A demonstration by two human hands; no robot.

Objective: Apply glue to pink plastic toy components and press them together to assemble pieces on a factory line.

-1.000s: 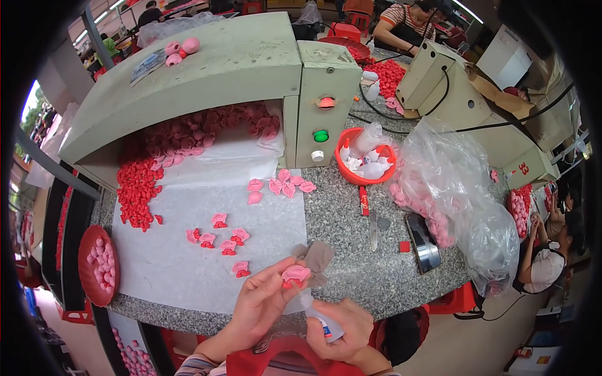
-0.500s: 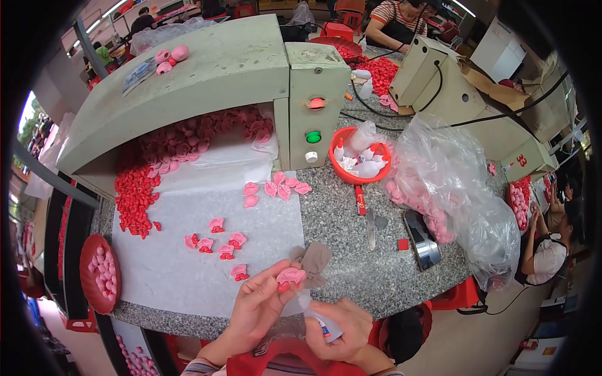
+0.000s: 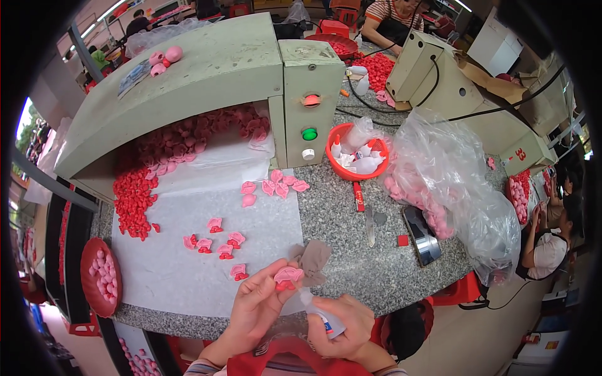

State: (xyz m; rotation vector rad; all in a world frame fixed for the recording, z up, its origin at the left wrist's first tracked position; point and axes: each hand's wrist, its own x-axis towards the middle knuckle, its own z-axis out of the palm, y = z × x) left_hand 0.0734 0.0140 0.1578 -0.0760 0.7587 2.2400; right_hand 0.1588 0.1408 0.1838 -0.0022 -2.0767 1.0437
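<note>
Between the fingertips of my left hand (image 3: 254,307) is a small pink ruffled piece (image 3: 288,274) with a red part along its underside. My right hand (image 3: 348,329) is wrapped round a white squeeze glue bottle (image 3: 327,318). The bottle's nozzle points up at the red underside, very close to it; whether they touch I cannot tell. A crumpled grey-brown cloth (image 3: 312,260) lies just beyond my fingers. On the white sheet (image 3: 169,276) to the left stand several pink-and-red pieces (image 3: 226,250). Loose pink pieces (image 3: 276,186) lie farther back.
A grey-green machine (image 3: 207,69) arches over heaped pink pieces and small red parts (image 3: 133,203). Right of it are a red basket of bottles (image 3: 342,168), a knife (image 3: 370,227), a phone (image 3: 421,237) and a plastic bag (image 3: 464,188). A red tray (image 3: 94,304) sits at the left edge.
The glue bottle's nozzle has moved up slightly toward the underside of the piece. My left hand keeps the same hold, and the view has shifted a little.
</note>
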